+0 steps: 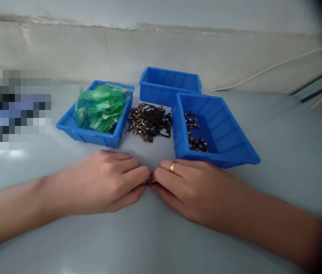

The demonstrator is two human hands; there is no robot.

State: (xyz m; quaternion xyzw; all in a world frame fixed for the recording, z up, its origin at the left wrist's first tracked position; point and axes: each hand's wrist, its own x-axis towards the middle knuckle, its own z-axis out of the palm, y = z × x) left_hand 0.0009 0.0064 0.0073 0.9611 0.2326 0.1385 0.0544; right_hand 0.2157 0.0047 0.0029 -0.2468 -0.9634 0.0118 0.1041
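Note:
My left hand [112, 182] and my right hand [189, 186], which wears a gold ring, meet fingertip to fingertip above the table. Between them they pinch a small metal bolt [149, 182]; the fingers hide most of it. Just beyond the hands lies a heap of bolts [149, 121], some dark and some brassy. To the right of that heap, a blue bin [220, 125] holds several small metal fasteners [196, 144].
At the left, another blue bin [95, 136] is filled with green plastic bags [104, 104]. A third blue bin [169, 93] stands behind the heap near the wall [64, 53]. A white cable [272, 68] runs along the wall. Something pixelated [9, 110] occupies the far left.

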